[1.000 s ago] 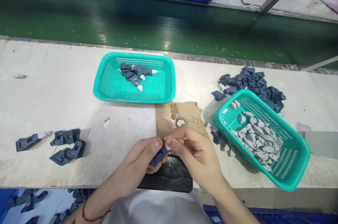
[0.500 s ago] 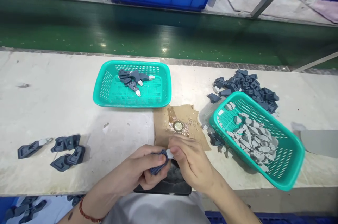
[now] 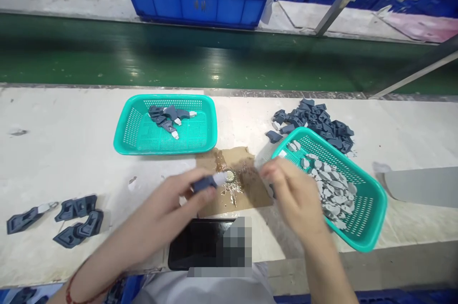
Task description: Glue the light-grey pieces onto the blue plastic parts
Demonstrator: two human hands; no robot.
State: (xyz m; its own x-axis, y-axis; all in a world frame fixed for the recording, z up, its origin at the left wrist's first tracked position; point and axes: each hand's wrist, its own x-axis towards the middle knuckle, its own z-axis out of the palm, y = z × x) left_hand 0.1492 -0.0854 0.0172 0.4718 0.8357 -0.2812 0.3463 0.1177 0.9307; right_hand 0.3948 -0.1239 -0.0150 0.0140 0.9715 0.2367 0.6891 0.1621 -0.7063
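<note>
My left hand [image 3: 179, 196] is closed around a dark blue-grey plastic part [image 3: 203, 184] with a light grey piece fitted at its right end. That light tip [image 3: 220, 179] sits above a wet brown paper sheet [image 3: 246, 199], beside a small round shiny spot [image 3: 230, 176]. My right hand [image 3: 295, 194], slightly blurred, has curled fingers over the left rim of the right green basket [image 3: 374, 242]; whatever it may hold is hidden. Small light grey pieces [image 3: 336, 189] lie in that basket. Behind it is a heap of dark parts [image 3: 317, 120].
Another green basket [image 3: 119, 139] holds several joined parts [image 3: 168, 118]. Several dark parts [image 3: 80, 220] lie at the left. A black phone-like slab [image 3: 193, 246] lies at the near edge. Beyond the table run a green strip [image 3: 171, 60] and a large blue crate [image 3: 200, 5].
My right hand has left the part and moved right to the basket rim. My left hand has shifted left and up, with the part now pointing over the paper. The camera view has tilted up.
</note>
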